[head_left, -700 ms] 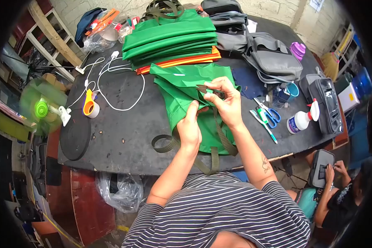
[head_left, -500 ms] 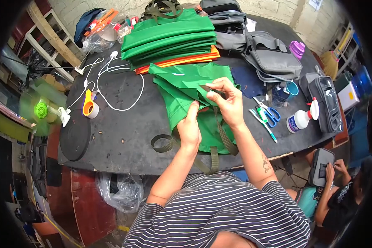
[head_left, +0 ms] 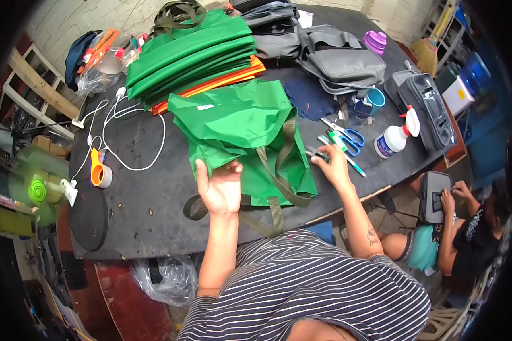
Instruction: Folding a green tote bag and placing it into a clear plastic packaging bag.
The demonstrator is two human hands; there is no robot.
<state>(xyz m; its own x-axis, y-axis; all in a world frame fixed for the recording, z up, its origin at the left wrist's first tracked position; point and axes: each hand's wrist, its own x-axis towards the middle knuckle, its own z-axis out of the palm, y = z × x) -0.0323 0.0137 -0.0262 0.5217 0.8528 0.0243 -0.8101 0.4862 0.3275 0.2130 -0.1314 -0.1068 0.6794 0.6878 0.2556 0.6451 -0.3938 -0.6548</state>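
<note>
The green bag lies mid-table. At its near left, the left hand is palm up, fingers curled; whether it grips cloth I cannot tell. Right of the bag, the right hand pinches a small dark tool. Scissors are farther right; a green stack sits beyond.
</note>
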